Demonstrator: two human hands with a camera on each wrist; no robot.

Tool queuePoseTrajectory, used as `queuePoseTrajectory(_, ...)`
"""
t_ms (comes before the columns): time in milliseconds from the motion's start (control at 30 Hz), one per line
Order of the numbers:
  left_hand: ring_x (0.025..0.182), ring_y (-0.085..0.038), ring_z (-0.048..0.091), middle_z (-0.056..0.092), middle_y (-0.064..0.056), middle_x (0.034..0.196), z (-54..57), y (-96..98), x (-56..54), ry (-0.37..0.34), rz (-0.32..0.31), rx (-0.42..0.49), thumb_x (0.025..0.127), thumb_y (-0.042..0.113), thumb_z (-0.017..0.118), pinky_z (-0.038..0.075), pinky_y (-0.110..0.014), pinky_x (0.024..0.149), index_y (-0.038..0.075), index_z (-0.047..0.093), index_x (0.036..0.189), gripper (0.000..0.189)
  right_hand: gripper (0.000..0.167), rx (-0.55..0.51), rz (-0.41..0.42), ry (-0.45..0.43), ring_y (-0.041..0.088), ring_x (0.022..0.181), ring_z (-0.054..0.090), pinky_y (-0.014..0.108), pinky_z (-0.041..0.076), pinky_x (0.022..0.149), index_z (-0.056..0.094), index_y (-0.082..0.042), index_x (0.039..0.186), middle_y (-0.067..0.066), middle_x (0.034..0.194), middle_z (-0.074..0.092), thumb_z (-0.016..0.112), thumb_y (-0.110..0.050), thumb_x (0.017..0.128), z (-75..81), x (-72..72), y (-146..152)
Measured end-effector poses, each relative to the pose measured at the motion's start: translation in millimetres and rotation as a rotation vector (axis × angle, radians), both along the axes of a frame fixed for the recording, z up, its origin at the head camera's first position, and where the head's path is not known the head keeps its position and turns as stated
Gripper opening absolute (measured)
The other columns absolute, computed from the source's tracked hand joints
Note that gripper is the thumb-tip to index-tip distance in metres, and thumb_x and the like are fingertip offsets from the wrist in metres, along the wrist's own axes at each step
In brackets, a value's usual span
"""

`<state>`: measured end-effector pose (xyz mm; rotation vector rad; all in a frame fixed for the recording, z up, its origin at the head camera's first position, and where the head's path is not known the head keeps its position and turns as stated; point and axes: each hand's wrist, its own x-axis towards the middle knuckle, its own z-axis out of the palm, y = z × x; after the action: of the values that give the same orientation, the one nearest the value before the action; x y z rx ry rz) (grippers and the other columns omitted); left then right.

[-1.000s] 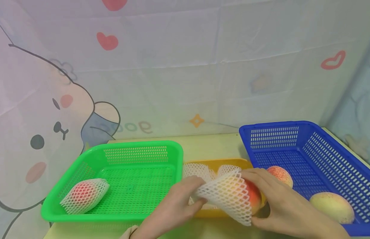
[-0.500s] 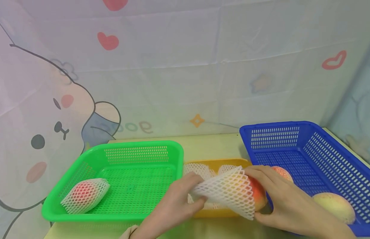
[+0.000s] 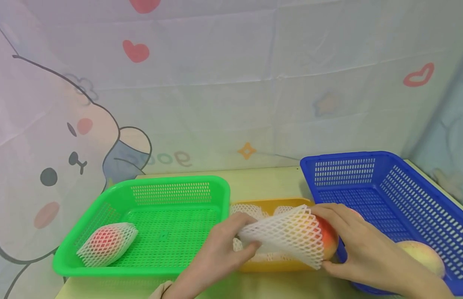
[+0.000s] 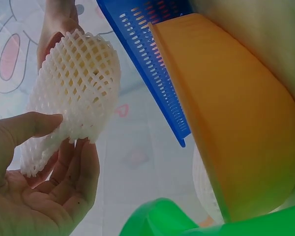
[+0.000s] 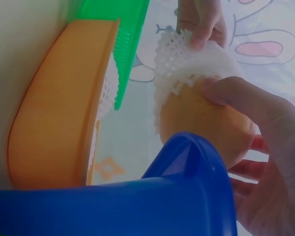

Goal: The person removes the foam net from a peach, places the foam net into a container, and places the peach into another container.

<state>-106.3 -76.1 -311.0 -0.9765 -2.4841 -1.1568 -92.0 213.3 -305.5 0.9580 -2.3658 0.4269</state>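
Observation:
A white foam net sleeve (image 3: 281,234) covers the left part of a red-and-yellow fruit (image 3: 329,238), perhaps a peach or mango. My left hand (image 3: 229,243) pinches the narrow end of the sleeve between thumb and fingers. On the other side, my right hand (image 3: 360,247) grips the fruit's bare end, its thumb low by the sleeve's rim. In the left wrist view the yellow skin shows through the mesh (image 4: 88,73). The right wrist view has the fruit (image 5: 201,123) half out of the net, its thumb on the skin. Both are held above the front of the yellow-orange basket.
A green basket (image 3: 141,272) at left holds one netted red fruit (image 3: 108,243). Behind my hands, the yellow-orange basket (image 3: 266,266) contains more foam nets (image 3: 250,210). At right, a blue basket (image 3: 343,158) holds a pale yellow fruit (image 3: 422,255) and a reddish one (image 3: 355,214), mostly hidden.
My right hand and the fruit have shifted a little to the right and up, with the net's wide end following. The left hand stays almost in place, pinching the net.

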Motion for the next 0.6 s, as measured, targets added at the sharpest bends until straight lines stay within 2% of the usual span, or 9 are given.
queuePoseTrajectory(200,0.083,-0.004,0.054,0.064,0.006,0.096,0.6,0.0,0.3,0.016,0.006,-0.004,0.080,0.008,0.073,0.050,-0.021,0.073,0.015,0.061,0.101,0.026,0.093,0.009,0.000,0.010,0.008,0.113,0.046,0.001,0.017,0.105,0.045,-0.016,0.139,-0.003,0.129,0.052,0.085,-0.035,0.058,0.8,-0.4,1.2)
queuePoseTrajectory(267,0.082,-0.004,0.054,0.064,0.006,0.095,0.6,0.0,0.2,0.022,0.003,0.001,0.079,0.008,0.073,0.050,-0.021,0.073,0.015,0.061,0.100,0.025,0.086,0.011,0.008,0.018,0.008,0.111,0.047,0.002,0.021,0.104,0.046,-0.016,0.138,-0.003,0.128,0.052,0.081,-0.041,0.064,1.3,-1.2,1.6)
queuePoseTrajectory(333,0.082,-0.003,0.053,0.063,0.006,0.093,0.3,0.0,0.0,0.024,0.000,0.009,0.080,0.008,0.073,0.051,-0.021,0.073,0.015,0.061,0.099,0.024,0.078,0.020,0.004,0.029,0.005,0.109,0.048,0.004,0.028,0.099,0.047,-0.016,0.138,-0.004,0.127,0.052,0.073,-0.051,0.073,2.4,-2.0,2.3)
queuePoseTrajectory(433,0.081,-0.003,0.052,0.062,0.006,0.091,0.1,-0.1,-0.2,0.026,-0.002,0.017,0.080,0.008,0.073,0.050,-0.020,0.072,0.015,0.061,0.098,0.023,0.071,0.039,-0.014,0.038,-0.001,0.104,0.046,0.006,0.036,0.085,0.047,-0.016,0.137,-0.007,0.126,0.052,0.047,-0.065,0.085,4.2,-2.6,3.2)
queuePoseTrajectory(533,0.080,-0.002,0.051,0.061,0.006,0.089,0.0,-0.2,-0.4,0.025,-0.001,0.024,0.080,0.008,0.073,0.050,-0.020,0.071,0.014,0.061,0.096,0.021,0.073,0.047,-0.033,0.035,-0.004,0.100,0.043,0.007,0.035,0.076,0.049,-0.016,0.135,-0.008,0.124,0.052,0.031,-0.068,0.086,5.4,-2.2,3.3)
queuePoseTrajectory(600,0.079,-0.002,0.051,0.061,0.006,0.088,0.2,-0.4,-0.4,0.024,-0.001,0.032,0.080,0.007,0.072,0.050,-0.020,0.070,0.014,0.060,0.094,0.020,0.074,0.053,-0.044,0.030,-0.004,0.100,0.042,0.006,0.036,0.075,0.049,-0.017,0.134,-0.008,0.124,0.052,0.031,-0.069,0.086,6.0,-1.6,3.8)
